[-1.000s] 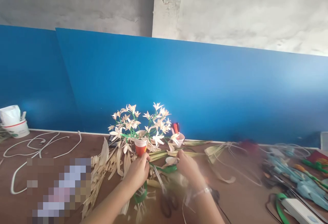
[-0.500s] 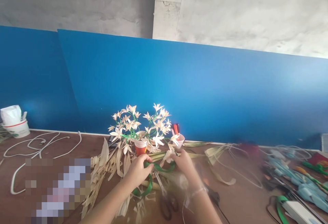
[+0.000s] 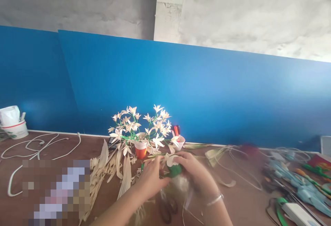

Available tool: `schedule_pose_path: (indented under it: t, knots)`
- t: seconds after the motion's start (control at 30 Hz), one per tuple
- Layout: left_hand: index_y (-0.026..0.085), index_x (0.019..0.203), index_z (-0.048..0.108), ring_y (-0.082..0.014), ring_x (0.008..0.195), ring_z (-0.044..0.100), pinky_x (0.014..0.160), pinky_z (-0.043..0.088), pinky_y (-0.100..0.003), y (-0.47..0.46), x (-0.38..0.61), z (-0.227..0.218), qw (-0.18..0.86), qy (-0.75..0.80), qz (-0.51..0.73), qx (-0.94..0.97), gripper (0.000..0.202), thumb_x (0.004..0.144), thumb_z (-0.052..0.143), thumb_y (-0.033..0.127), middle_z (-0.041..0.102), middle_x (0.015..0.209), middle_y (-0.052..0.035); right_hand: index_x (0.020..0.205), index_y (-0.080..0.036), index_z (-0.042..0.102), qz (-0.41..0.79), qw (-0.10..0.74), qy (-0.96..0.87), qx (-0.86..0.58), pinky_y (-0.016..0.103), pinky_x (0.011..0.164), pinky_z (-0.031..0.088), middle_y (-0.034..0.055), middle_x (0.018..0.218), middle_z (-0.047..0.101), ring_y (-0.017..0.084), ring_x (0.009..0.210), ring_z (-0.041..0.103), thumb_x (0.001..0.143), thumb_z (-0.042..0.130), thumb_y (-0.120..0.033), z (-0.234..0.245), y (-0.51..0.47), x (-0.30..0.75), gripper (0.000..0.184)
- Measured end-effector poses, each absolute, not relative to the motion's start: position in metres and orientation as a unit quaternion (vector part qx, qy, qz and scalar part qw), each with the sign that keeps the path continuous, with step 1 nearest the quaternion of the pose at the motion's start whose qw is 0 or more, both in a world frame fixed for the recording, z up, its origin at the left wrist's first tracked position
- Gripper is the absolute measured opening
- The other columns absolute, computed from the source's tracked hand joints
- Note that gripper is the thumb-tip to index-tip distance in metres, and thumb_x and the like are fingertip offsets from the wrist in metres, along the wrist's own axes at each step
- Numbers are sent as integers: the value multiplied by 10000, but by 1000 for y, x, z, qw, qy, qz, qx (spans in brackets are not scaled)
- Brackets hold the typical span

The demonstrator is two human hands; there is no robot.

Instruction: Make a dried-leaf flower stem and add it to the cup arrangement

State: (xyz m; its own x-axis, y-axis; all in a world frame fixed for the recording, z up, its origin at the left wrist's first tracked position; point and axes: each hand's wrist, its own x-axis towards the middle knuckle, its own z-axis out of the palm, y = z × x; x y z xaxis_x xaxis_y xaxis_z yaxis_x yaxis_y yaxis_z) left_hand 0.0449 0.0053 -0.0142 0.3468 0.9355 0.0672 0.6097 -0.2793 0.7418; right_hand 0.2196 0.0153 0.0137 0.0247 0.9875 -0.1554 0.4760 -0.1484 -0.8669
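My left hand (image 3: 153, 177) and my right hand (image 3: 195, 171) are close together over the table, in front of the flowers. A roll of green tape (image 3: 174, 170) with a pale core is gripped in my right hand. The fingers of my left hand are closed beside the roll, and a bit of green tape shows past them; their tips are partly hidden. Below my hands lies a pair of dark-handled scissors (image 3: 168, 209), blurred. White artificial flowers (image 3: 158, 140) on green stems stand just beyond, in an orange and white paper cup (image 3: 141, 150).
Dried husks (image 3: 99, 181) are heaped left of my hands. Behind my right hand stands a white cup (image 3: 180, 142) with red-handled tools. White cables (image 3: 38, 150) and a white tub (image 3: 14, 129) are at left. Light-blue material (image 3: 300, 181) and a white box (image 3: 301, 212) lie at right. A blue panel (image 3: 181, 91) rises behind.
My hands have come closer together, my left hand moving right. The green tape that hung loose between them and below is now mostly gathered at the roll.
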Motion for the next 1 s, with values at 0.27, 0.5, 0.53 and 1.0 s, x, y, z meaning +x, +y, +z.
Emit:
schedule_pose_path:
  t: [0.27, 0.5, 0.53, 1.0]
  knots:
    - [230, 1482, -73, -284, 1307, 388, 1042, 339, -429, 1, 43, -20, 410, 411, 320, 749, 1080, 706, 677, 191, 439, 1429, -142, 1023, -194, 631, 486, 309, -603, -552, 194, 529, 410, 10, 818, 668, 127, 639, 580, 765, 590, -352, 28, 5, 228, 304]
    - [272, 1455, 250, -241, 991, 608, 872, 467, -365, 1, 35, -20, 387, 429, 236, 781, 844, 715, 647, 191, 643, 1167, -83, 1061, -199, 597, 479, 333, -582, -567, 196, 521, 423, 6, 814, 654, 115, 600, 570, 763, 623, -449, 22, 4, 233, 390]
    - [302, 1387, 397, -251, 1046, 580, 910, 441, -378, 3, 31, -21, 338, 434, 236, 801, 703, 731, 619, 179, 648, 1166, -60, 1059, -200, 607, 456, 320, -585, -590, 199, 510, 421, 5, 799, 657, 112, 576, 565, 781, 602, -444, 21, 5, 235, 370]
    - [222, 959, 710, -229, 920, 626, 896, 422, -364, 30, -26, -28, 114, 546, 245, 793, 264, 841, 483, 159, 735, 973, -41, 1212, -127, 543, 156, 244, -562, -775, 288, 862, 406, 136, 1168, 633, 236, 1085, 575, 909, 315, -199, -13, 43, 262, 386]
